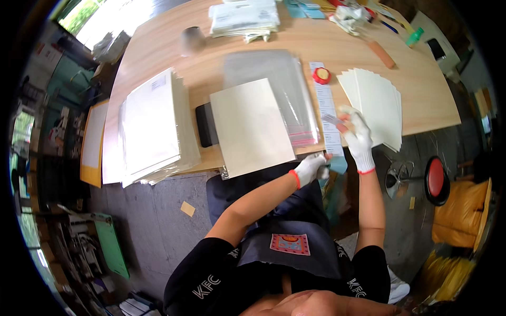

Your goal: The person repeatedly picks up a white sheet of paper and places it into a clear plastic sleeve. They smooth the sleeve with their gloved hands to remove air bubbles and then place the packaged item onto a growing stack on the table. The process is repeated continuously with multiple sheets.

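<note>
My left hand (311, 168), in a white glove with fingertips bare, pinches the lower end of a long label strip (324, 96) at the table's front edge; the strip's pale blue end (338, 165) hangs over. Above the strip, my gloved right hand (359, 138) has a small whitish label (331, 119) between thumb and fingers; blur hides its details. Left of the strip, a cream sheet (253, 126) lies at a slant, partly over a pile of clear plastic sleeves (300, 113) and a black phone-like object (206, 125).
At the left stands a stack of sleeved cream sheets (153, 121). Fanned cream sheets (374, 102) lie at right, near a red round object (321, 75) and a brown bar (381, 54). Papers (245, 18) are piled at the back. A red-seated stool (437, 180) stands right.
</note>
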Tool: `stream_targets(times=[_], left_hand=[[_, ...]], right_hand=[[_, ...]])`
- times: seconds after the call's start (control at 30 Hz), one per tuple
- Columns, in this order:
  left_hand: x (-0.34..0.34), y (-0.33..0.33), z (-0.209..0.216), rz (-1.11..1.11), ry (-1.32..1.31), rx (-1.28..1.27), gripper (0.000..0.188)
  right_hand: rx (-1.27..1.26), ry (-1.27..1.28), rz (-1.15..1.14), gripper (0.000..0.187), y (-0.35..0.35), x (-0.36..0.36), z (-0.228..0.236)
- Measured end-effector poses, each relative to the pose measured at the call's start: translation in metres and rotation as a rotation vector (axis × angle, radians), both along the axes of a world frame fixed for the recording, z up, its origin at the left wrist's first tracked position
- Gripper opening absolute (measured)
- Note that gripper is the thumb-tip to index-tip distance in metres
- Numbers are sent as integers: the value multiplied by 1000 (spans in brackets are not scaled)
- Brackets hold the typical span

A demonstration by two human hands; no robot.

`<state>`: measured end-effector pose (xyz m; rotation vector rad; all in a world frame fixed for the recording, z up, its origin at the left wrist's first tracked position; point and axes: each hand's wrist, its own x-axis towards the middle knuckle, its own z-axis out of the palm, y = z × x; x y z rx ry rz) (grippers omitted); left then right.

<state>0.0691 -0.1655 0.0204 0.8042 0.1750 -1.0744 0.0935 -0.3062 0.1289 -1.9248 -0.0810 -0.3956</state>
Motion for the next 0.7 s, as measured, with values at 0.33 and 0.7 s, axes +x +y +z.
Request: stream_targets(times=[0.33, 0.7], left_hand=[[-57, 194, 5, 281, -35, 218, 47], [-56, 237, 19, 820, -140, 371, 22]], right_hand=[[-395, 353, 287, 9, 127, 201, -51], [-588, 171, 90, 35, 152, 203, -71]])
